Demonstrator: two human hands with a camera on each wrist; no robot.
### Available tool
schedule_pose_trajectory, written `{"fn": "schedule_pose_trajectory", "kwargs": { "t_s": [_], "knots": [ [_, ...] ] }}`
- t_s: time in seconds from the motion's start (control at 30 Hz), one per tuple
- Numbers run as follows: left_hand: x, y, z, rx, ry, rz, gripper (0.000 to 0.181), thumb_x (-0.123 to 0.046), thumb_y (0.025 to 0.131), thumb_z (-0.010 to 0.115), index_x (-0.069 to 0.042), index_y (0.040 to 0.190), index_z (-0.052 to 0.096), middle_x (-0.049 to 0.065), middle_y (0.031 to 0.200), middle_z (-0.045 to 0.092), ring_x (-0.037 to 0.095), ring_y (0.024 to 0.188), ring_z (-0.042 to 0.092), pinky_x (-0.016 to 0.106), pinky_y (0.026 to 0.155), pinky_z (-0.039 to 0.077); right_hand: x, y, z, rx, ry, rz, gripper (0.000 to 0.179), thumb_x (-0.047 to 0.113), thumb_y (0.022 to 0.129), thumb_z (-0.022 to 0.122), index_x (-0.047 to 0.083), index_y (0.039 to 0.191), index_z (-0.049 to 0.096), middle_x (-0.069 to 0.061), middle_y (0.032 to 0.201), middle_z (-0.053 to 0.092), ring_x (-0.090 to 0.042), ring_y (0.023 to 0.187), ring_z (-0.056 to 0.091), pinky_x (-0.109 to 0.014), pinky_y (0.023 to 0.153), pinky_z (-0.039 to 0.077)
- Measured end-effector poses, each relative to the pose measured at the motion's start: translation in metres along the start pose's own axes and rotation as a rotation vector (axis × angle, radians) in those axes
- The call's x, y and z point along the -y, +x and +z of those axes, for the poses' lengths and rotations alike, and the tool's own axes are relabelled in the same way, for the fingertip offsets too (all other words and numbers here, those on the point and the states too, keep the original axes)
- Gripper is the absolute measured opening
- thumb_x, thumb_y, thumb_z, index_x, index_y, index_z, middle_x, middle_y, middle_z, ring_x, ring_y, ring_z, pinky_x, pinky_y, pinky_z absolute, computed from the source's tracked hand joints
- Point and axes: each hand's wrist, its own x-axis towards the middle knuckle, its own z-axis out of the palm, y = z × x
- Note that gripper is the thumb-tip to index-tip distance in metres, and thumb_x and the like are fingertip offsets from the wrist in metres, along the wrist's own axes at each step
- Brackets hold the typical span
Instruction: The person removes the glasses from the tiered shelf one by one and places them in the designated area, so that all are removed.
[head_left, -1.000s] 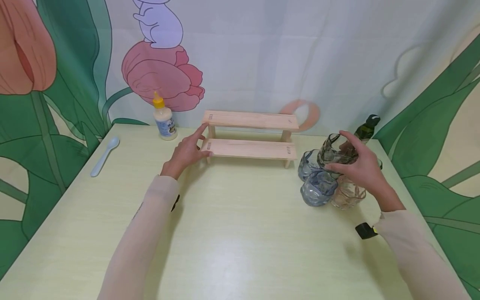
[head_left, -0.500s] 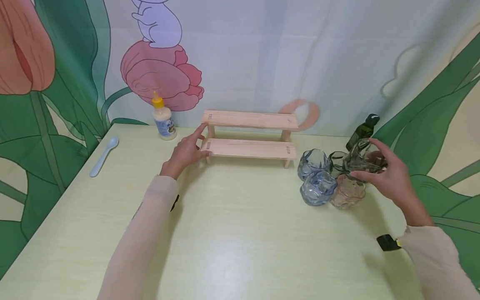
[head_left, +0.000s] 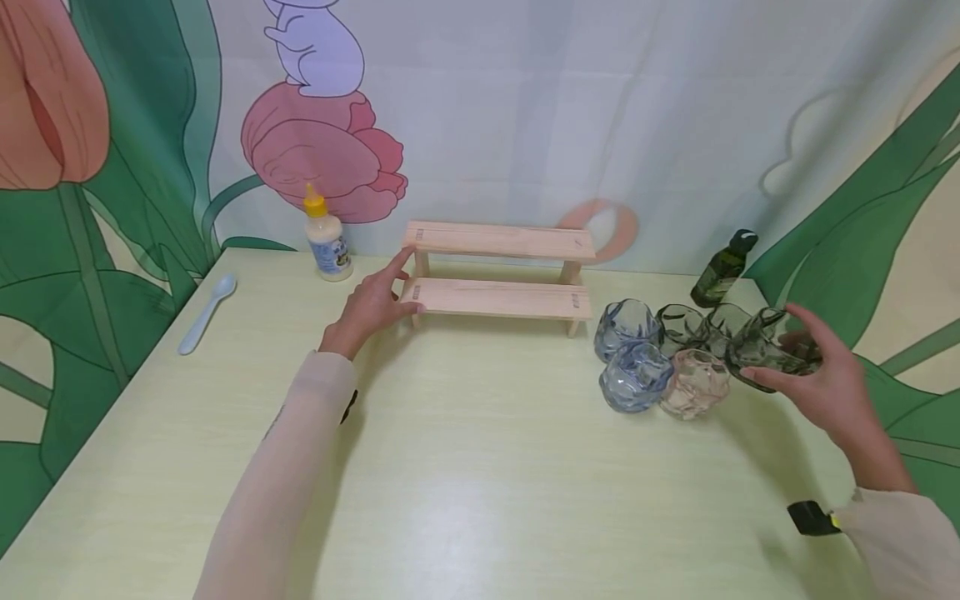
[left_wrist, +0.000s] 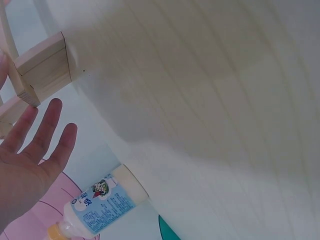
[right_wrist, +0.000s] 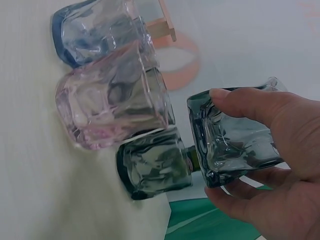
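Observation:
My right hand (head_left: 843,387) grips a dark grey-green glass cup (head_left: 768,346), thumb on one side and fingers on the other. In the right wrist view this cup (right_wrist: 235,137) is held above the level of a standing green glass cup (right_wrist: 155,162). A pink glass cup (head_left: 693,385) and a blue glass cup (head_left: 636,377) stand at the front of the group, with another blue cup (head_left: 626,323) and grey-green cups (head_left: 678,323) behind. My left hand (head_left: 367,304) touches the left end of a two-step wooden rack (head_left: 498,296), its fingers fairly straight in the left wrist view.
A green bottle (head_left: 720,271) with a black cap stands behind the cups, near the table's back right corner. Left of the rack is a glue bottle (head_left: 328,242) with a yellow nozzle. A pale blue spoon (head_left: 208,315) lies by the left table edge. A printed curtain (head_left: 480,117) hangs behind.
My right hand has carried the grey-green cup rightward and toward me, away from above the other cups. Grey-green cups beneath and the green bottle now show. My left hand stays at the rack.

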Motion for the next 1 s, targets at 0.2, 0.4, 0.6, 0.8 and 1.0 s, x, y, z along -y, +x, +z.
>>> {"fn": "schedule_pose_trajectory", "kwargs": {
  "t_s": [0.2, 0.4, 0.6, 0.8, 1.0],
  "knots": [
    [0.001, 0.0, 0.0, -0.014, 0.011, 0.025, 0.099, -0.026, 0.088, 0.078, -0.038, 0.16, 0.011, 0.013, 0.147, 0.053, 0.034, 0.108, 0.064, 0.049, 0.085, 0.052, -0.013, -0.005, 0.0, 0.023, -0.026, 0.052, 0.097, 0.032, 0.085, 0.081, 0.027, 0.16, 0.021, 0.001, 0.12, 0.053, 0.006, 0.1, 0.041, -0.029, 0.074, 0.038],
    [0.002, 0.001, 0.001, -0.015, 0.012, 0.023, 0.099, -0.026, 0.088, 0.078, -0.038, 0.16, 0.011, 0.013, 0.147, 0.053, 0.034, 0.109, 0.064, 0.049, 0.086, 0.052, -0.03, -0.008, 0.007, 0.051, -0.044, 0.082, 0.1, 0.035, 0.083, 0.082, 0.027, 0.161, 0.019, -0.006, 0.123, 0.053, 0.013, 0.097, 0.035, -0.026, 0.072, 0.038],
    [0.001, 0.001, 0.0, -0.006, 0.01, 0.016, 0.099, -0.026, 0.089, 0.077, -0.039, 0.16, 0.01, 0.013, 0.148, 0.052, 0.034, 0.11, 0.063, 0.05, 0.087, 0.052, -0.046, -0.011, 0.019, 0.052, -0.021, 0.059, 0.101, 0.03, 0.082, 0.084, 0.024, 0.16, 0.021, 0.006, 0.114, 0.054, 0.018, 0.092, 0.036, -0.02, 0.07, 0.038],
    [0.0, 0.0, -0.001, -0.006, 0.008, 0.014, 0.099, -0.026, 0.089, 0.077, -0.039, 0.16, 0.01, 0.013, 0.148, 0.052, 0.035, 0.11, 0.063, 0.049, 0.087, 0.052, -0.054, -0.014, 0.032, 0.057, -0.037, 0.019, 0.099, 0.023, 0.081, 0.084, 0.014, 0.159, 0.025, -0.017, 0.116, 0.058, 0.02, 0.087, 0.036, -0.021, 0.068, 0.037],
    [0.0, 0.001, 0.0, -0.005, 0.005, 0.015, 0.098, -0.025, 0.089, 0.077, -0.038, 0.16, 0.011, 0.013, 0.148, 0.052, 0.035, 0.11, 0.063, 0.05, 0.086, 0.052, -0.063, -0.014, 0.045, 0.02, -0.042, 0.006, 0.097, 0.017, 0.079, 0.085, 0.012, 0.158, 0.028, -0.023, 0.117, 0.059, 0.018, 0.085, 0.037, -0.019, 0.067, 0.037]
  ]
}}
